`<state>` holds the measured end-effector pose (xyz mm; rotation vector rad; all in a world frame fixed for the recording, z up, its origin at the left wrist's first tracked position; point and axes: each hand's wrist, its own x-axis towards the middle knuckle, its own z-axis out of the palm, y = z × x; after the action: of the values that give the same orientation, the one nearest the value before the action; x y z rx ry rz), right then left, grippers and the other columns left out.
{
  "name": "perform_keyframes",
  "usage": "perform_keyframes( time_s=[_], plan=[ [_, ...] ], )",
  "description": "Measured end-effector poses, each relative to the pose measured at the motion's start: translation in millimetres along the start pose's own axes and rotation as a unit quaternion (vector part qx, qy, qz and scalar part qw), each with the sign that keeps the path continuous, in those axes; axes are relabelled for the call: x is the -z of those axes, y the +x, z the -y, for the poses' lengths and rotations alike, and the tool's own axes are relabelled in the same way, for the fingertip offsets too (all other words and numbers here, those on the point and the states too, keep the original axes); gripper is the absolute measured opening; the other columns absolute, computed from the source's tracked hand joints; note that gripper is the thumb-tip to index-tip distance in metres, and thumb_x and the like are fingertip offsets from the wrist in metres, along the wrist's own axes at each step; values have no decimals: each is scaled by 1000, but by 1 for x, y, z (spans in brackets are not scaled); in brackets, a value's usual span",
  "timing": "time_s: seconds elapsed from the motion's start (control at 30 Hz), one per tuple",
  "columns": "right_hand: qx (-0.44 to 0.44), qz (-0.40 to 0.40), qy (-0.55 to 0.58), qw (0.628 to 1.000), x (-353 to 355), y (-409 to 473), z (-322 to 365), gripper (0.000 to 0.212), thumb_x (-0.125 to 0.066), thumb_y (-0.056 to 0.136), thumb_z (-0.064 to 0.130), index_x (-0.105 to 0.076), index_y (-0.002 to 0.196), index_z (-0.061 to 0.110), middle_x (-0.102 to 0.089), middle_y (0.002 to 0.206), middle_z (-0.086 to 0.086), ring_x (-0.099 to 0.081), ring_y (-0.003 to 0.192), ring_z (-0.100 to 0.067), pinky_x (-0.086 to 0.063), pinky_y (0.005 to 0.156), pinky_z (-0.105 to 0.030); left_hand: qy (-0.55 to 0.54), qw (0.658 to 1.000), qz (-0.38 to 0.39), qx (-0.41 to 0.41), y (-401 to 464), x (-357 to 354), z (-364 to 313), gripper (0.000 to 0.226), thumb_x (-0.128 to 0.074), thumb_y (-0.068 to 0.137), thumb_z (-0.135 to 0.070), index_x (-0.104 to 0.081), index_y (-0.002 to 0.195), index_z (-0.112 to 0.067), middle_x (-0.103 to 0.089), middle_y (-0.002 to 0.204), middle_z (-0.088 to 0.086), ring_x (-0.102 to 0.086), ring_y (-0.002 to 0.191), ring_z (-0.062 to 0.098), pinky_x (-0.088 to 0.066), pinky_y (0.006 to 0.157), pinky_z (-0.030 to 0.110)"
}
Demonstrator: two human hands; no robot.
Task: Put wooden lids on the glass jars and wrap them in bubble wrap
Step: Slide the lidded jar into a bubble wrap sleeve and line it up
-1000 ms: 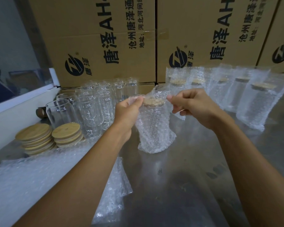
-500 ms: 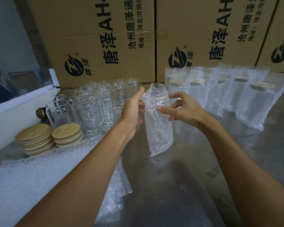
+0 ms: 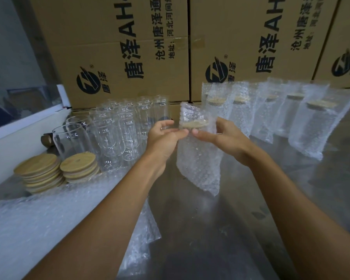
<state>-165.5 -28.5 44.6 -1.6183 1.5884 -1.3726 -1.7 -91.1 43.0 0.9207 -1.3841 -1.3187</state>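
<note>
A glass jar with a wooden lid, sleeved in a bubble wrap bag, stands tilted at the table's centre. My left hand and my right hand hold it on either side just under the lid, fingertips pinching the wrap. The bag's open top sticks up above the lid. Bare glass jars stand in a cluster at the back left. Two stacks of wooden lids lie in front of them. Several wrapped, lidded jars stand in a row at the back right.
Cardboard boxes form a wall behind the steel table. A pile of bubble wrap bags covers the near left, one bag under my left forearm. A white ledge runs along the left.
The jar in its bag has turned in my hands so its lid shows again below the bag's top. Both hands moved from the bag's upper edge to grip just under the lid.
</note>
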Motion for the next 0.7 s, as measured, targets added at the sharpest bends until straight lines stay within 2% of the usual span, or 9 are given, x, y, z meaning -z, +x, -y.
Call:
perform_keyframes(
  time_s=[0.07, 0.13, 0.23, 0.37, 0.4, 0.47, 0.57, 0.63, 0.7],
  plan=[
    [9, 22, 40, 999, 0, -3, 0, 35, -74, 87, 40, -70, 117, 22, -75, 111, 10, -69, 105, -4, -50, 95, -28, 7, 1000, 20, 17, 1, 3, 3, 73, -84, 75, -16, -48, 138, -21, -60, 131, 3, -60, 116, 19, -47, 91, 37],
    [10, 35, 76, 996, 1, -6, -1, 40, -72, 87, 37, -69, 123, 19, -75, 116, 6, -69, 110, -8, -49, 98, -29, 10, 998, 48, 30, 1, 4, 4, 100, -89, 67, -21, -33, 150, -24, -49, 144, 3, -52, 128, 21, -40, 107, 44],
    [-3, 31, 122, 992, 4, -6, -3, 51, -71, 80, 39, -68, 123, 12, -74, 119, -4, -68, 114, -20, -46, 109, -45, -5, 994, 100, 38, -2, 6, 5, 124, -92, 48, -24, -28, 153, -26, -60, 132, -1, -59, 120, 19, -41, 107, 43],
    [4, -19, 151, 988, 7, 1, -3, 23, -72, 82, 34, -79, 99, 21, -77, 106, 4, -70, 109, -16, -49, 105, -43, 7, 986, 166, 2, -1, 7, 5, 77, -91, 52, -25, -59, 122, -30, -76, 102, -9, -73, 94, 11, -53, 73, 30],
    [12, -28, 151, 988, 7, 2, -3, 11, -72, 86, 30, -81, 90, 26, -77, 106, 8, -70, 109, -12, -50, 104, -41, 10, 986, 165, -8, -1, 5, 5, 68, -91, 54, -25, -62, 116, -30, -76, 99, -10, -73, 92, 9, -53, 72, 28],
    [30, -31, 147, 988, 7, 5, -3, 20, -69, 93, 21, -81, 79, 31, -76, 109, 13, -68, 111, -5, -51, 104, -36, 0, 988, 151, -27, 0, 2, 7, 52, -90, 63, -18, -63, 107, -28, -76, 96, -9, -73, 92, 11, -53, 72, 28],
    [39, -34, 138, 989, 7, 5, -4, 8, -70, 93, 25, -77, 91, 23, -78, 105, 8, -71, 103, -8, -54, 96, -33, 4, 990, 124, -71, -1, -3, 10, 36, -87, 71, -13, -63, 93, -29, -76, 89, -10, -73, 84, 9, -53, 63, 22],
    [35, -3, 137, 990, 9, 3, -5, 25, -73, 84, 37, -73, 104, 23, -77, 106, 6, -72, 100, -8, -53, 87, -26, 6, 991, 88, -103, -2, -7, 11, 33, -87, 71, -13, -62, 88, -26, -75, 80, -12, -71, 74, 3, -51, 58, 16],
    [28, 46, 99, 994, 11, 0, -8, 45, -77, 76, 44, -63, 118, 36, -74, 109, 17, -69, 101, 2, -51, 80, -17, 1, 993, 27, -114, -2, -9, 10, 30, -86, 72, -13, -63, 87, -24, -74, 76, -12, -69, 69, 0, -52, 57, 17]
  ],
)
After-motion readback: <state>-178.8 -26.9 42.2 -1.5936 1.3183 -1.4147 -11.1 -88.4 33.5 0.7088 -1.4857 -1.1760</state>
